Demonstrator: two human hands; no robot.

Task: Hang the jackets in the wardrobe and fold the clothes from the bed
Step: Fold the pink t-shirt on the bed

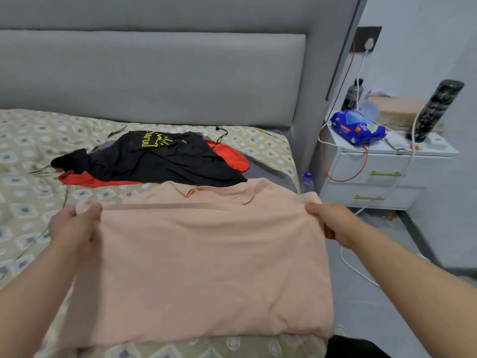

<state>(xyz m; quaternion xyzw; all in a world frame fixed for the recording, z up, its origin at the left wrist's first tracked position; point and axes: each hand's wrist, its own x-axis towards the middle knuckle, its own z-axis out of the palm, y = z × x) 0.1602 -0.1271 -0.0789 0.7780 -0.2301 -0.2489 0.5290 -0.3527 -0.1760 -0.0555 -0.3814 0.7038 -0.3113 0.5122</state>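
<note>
A peach shirt (206,254) lies spread over the near corner of the bed (23,156), its collar towards the headboard. My left hand (73,228) grips its left edge near the shoulder. My right hand (327,219) grips the right edge at the same height, and the cloth is pulled taut between them. Behind it lies a heap of clothes: a black garment with a yellow print (160,158) on top of a red garment (232,158), with some grey cloth (265,171) under them.
A grey padded headboard (154,78) closes the far side. To the right stands a white bedside table (382,171) with a blue packet (358,127), a dark bottle (352,95), a black cylinder (436,109) and cables. White cable lies on the grey floor (366,301).
</note>
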